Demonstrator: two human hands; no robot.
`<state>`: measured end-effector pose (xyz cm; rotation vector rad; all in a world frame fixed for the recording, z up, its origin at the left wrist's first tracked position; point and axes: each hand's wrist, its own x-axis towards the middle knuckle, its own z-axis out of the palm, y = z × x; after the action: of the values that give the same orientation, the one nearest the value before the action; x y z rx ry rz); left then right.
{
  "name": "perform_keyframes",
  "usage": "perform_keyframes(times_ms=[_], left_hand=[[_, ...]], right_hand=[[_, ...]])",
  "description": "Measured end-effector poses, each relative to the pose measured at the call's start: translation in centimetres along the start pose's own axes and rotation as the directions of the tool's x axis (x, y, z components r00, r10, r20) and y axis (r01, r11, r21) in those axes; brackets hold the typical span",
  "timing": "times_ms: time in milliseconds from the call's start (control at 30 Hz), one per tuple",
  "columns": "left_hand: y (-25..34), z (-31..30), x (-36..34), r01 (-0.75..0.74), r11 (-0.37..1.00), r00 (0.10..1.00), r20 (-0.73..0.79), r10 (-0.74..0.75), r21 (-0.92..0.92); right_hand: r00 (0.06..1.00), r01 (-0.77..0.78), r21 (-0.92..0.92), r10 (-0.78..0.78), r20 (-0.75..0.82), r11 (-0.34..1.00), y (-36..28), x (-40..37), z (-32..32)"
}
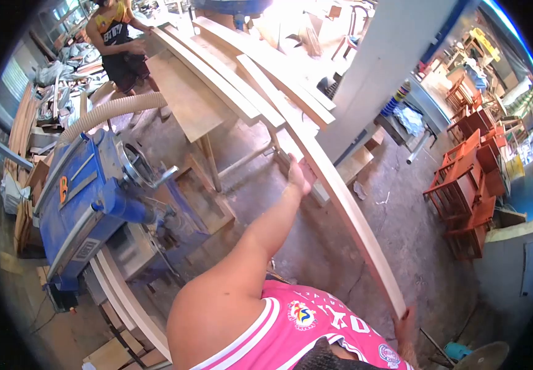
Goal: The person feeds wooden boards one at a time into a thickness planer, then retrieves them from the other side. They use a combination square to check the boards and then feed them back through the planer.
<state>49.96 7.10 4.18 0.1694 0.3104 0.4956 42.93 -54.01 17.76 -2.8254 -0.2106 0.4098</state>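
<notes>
I'm wrapping my L grip [297, 176] over the edge of a long, pale, smooth, curved wood plank [348, 217], mid-length. My R grip [406, 325] is clasping its near end. Beyond L grip, the far end is lying among similar boards [226, 89] on the worktop [180, 95].

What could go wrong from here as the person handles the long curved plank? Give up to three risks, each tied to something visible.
1. The long curved plank is steadied only by the left hand midway and the right hand at its near end, so it may tip or slip.
2. Its far part lies beside the stacked planks; swinging it could dislodge them.
3. Another person stands by that table, possibly within its sweep.
</notes>
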Motion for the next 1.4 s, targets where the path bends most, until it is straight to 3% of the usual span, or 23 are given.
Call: perform_keyframes(times_ms=[33,67,133,167,200,233,267,333,367,467,533,633,700,767,867,933,1000,1067,1133,1167,1267,1300,1400], left_hand=[[-1.2,0.5,-0.5,0.060,0.998,0.995,0.077,-0.060,0.009],[-3.1,0.8,-1.8,0.121,0.992,0.982,0.146,-0.123,0.022],[-9.1,3.5,-7.3,0.135,0.991,0.991,-0.013,-0.135,0.012],[-12.4,3.4,-9.3,0.129,0.991,0.990,-0.048,-0.131,-0.029],[-15.1,3.0,-12.0,0.138,0.990,0.988,-0.062,-0.139,-0.023],[-17.3,3.0,-15.0,0.188,0.981,0.978,0.095,-0.185,-0.035],[-19.3,3.1,-17.9,0.237,0.971,0.943,0.248,-0.220,-0.041],[-21.8,4.1,-23.9,0.228,0.974,0.946,0.235,-0.224,0.011],[-22.7,4.3,-26.4,0.205,0.977,0.953,0.217,-0.211,0.052],[-22.6,3.7,-32.1,0.103,0.985,0.949,0.284,-0.138,0.137],[-21.2,3.8,-35.7,0.093,0.995,0.933,0.351,-0.075,-0.034],[-19.1,1.8,-41.0,-0.077,0.996,0.994,0.086,0.072,0.046],[-17.5,0.3,-44.0,-0.164,0.983,0.986,0.025,0.162,0.089],[-16.5,-1.5,-48.7,-0.256,0.952,0.930,-0.225,0.289,0.166],[-14.2,-5.0,-54.9,-0.353,0.918,0.882,-0.263,0.392,0.184],[-12.8,-8.1,-58.2,-0.353,0.927,0.898,-0.230,0.374,0.128],[-11.7,-10.9,-61.5,-0.510,0.794,0.782,-0.206,0.588,0.331],[-10.4,-13.1,-63.6,-0.483,0.828,0.775,-0.303,0.555,0.284],[-9.5,-15.2,-65.7,-0.512,0.730,0.641,-0.363,0.676,0.454],[-9.1,-16.0,-66.7,-0.506,0.709,0.620,-0.363,0.695,0.491],[-8.6,-17.4,-69.9,-0.514,0.626,0.599,-0.277,0.751,0.586],[-8.7,-16.4,-71.4,-0.445,0.721,0.612,-0.407,0.678,0.532],[-10.3,-17.1,-74.0,-0.326,0.730,0.629,-0.439,0.642,0.600]], right_hand=[[0.988,-0.155,0.005,0.155,0.006,0.988,3.7,-3.2,-0.8],[0.986,-0.164,0.005,0.164,0.007,0.986,9.2,-6.3,-0.1],[0.951,0.103,0.030,-0.089,-0.297,0.994,20.3,-10.1,2.4],[0.953,0.092,0.030,-0.079,-0.292,0.995,23.3,-11.4,2.5],[0.956,-0.002,0.128,0.040,-0.292,0.992,26.1,-13.1,3.0],[0.948,-0.092,0.222,0.153,-0.279,0.971,29.5,-14.3,3.5],[0.952,-0.098,0.220,0.156,-0.263,0.971,32.8,-15.1,4.0],[0.967,-0.004,0.326,0.086,-0.238,0.945,39.0,-16.7,4.6],[0.985,-0.078,0.202,0.106,-0.133,0.976,40.8,-17.5,4.0],[0.983,-0.129,0.195,0.100,0.151,0.972,41.7,-17.4,3.5],[0.952,-0.133,0.229,0.060,0.301,0.964,41.9,-16.5,3.6],[0.878,-0.129,0.268,-0.015,0.478,0.955,41.9,-14.5,3.5],[0.825,-0.149,0.300,-0.048,0.562,0.942,41.3,-13.6,3.7],[0.777,-0.185,0.301,-0.048,0.627,0.935,40.5,-13.6,3.3],[0.703,-0.270,0.296,-0.023,0.711,0.916,39.0,-14.6,3.5],[0.656,-0.331,0.286,0.001,0.755,0.899,38.0,-16.2,3.8],[0.605,-0.401,0.271,0.031,0.796,0.875,37.3,-18.6,4.6],[0.551,-0.472,0.249,0.062,0.832,0.845,36.8,-21.8,5.6],[0.490,-0.553,0.228,0.091,0.867,0.801,36.8,-25.3,6.4],[0.460,-0.589,0.204,0.116,0.881,0.782,36.8,-27.5,6.7],[0.358,-0.702,0.152,0.160,0.920,0.696,36.4,-33.1,7.8],[0.314,-0.737,0.139,0.154,0.937,0.662,35.8,-34.4,8.6],[0.159,-0.805,0.071,0.099,0.982,0.589,33.6,-37.3,10.9]])
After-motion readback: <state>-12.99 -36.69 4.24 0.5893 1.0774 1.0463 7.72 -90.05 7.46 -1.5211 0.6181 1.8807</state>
